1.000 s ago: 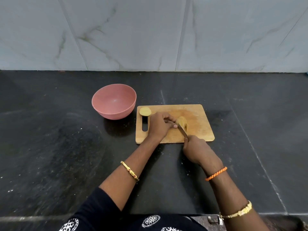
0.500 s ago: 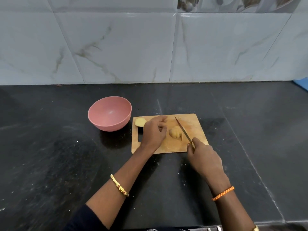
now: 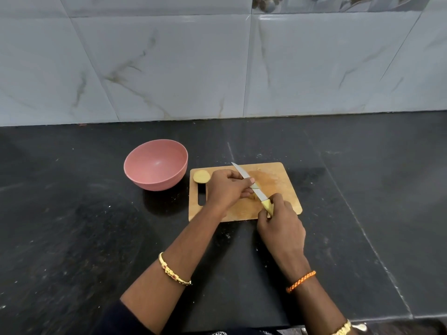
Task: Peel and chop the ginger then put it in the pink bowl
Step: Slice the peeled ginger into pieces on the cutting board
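- Rectangular light wooden chopping board [image 3: 283,175] lying flat on the black speckled stone surface [image 3: 72,238], slot handle at its left end.
- Round pink plastic bowl [image 3: 156,164] just left of the board's far left corner, upright, nothing visible inside.
- Cut piece of pale yellow ginger [image 3: 201,176] resting on the board's far left corner, cut face up, apart from both hands.
- Left hand [image 3: 227,187] over the middle of the board, fingers curled down over a second piece of ginger, almost wholly hidden beneath them; only a sliver of pale yellow showing under the fingertips.
- Right hand [image 3: 281,226] at the board's near right edge, clenched round the yellow handle of a small steel-bladed knife [image 3: 251,184].
- Blade slanting from the handle toward the board's far left, crossing just above the left hand's fingertips, tip near the far edge.
- Cannot tell whether the blade touches the hidden ginger.
- Gold bangle [image 3: 174,270] on the left forearm, orange braided thread [image 3: 301,281] on the right wrist.
- Grey marbled tile wall [image 3: 169,68] behind the board.
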